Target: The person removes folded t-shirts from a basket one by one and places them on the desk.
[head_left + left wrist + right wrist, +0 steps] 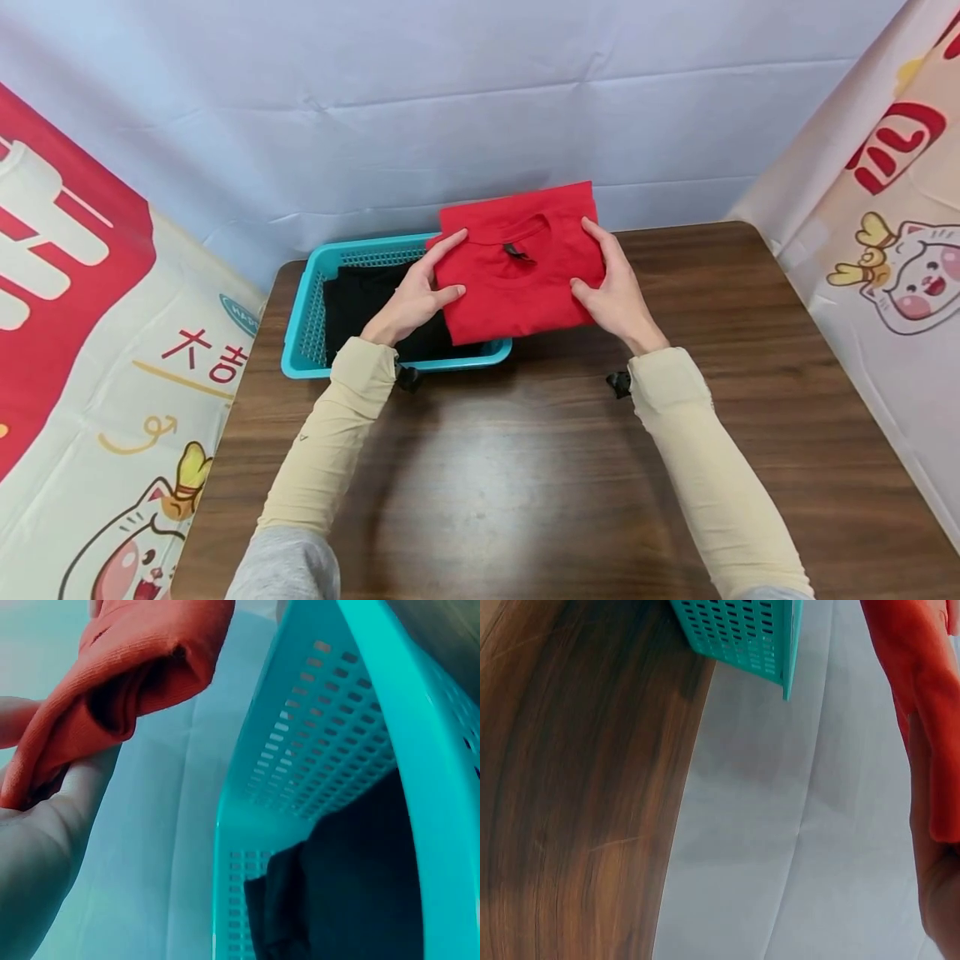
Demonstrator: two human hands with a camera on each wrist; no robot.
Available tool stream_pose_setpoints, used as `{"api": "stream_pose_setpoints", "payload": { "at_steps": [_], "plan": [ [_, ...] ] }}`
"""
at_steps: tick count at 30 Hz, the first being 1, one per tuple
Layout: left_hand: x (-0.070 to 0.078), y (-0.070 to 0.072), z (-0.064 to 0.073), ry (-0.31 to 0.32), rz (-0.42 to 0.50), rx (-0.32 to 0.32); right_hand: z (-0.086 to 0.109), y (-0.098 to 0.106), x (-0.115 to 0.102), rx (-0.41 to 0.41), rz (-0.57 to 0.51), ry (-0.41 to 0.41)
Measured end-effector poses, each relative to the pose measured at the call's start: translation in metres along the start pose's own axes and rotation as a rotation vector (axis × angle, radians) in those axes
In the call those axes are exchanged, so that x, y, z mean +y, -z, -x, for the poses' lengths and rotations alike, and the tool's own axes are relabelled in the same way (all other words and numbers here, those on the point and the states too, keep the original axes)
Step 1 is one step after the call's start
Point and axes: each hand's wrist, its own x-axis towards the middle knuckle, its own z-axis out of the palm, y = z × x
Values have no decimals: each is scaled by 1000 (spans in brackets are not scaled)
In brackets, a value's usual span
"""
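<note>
Grey sleeves (288, 567) come in closest to me, running into cream arm covers (322, 450) that reach out across the dark wood counter (480, 500). At the far end of those arms a folded red shirt (517, 296) is held up, collar and black neck label (516, 252) facing me, tilted slightly. Left hand (414, 296) and right hand (618, 292) have one side edge each, thumb and fingers clamped on the folded cloth; the left wrist view shows layers of it bunched in that grip. It hangs in the air, clear of the blue plastic basket (297, 329), covering its right end from my side and reaching past it over bare wood. Inside the basket lies black cloth (356, 304). White fabric (480, 125) hangs behind the counter, with cartoon-printed sheets (911, 258) off to both sides.
</note>
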Motion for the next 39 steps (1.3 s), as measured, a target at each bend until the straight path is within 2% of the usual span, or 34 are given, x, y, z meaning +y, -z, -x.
{"api": "stream_pose_setpoints", "payload": {
  "at_steps": [7,15,24,32,39],
  "plan": [
    [1,-11,-8,-14,12,-13,2,12,3,26,16,-9],
    [-1,-26,-20,-35,-48,28,4,22,9,77,10,-11],
    [-2,-41,-27,-43,-62,35,8,33,14,94,3,-45],
    [-5,-54,-34,-15,-39,14,12,41,23,137,20,-52],
    [-8,-65,-38,42,-38,-9,16,46,34,162,32,-67]
  ]
}}
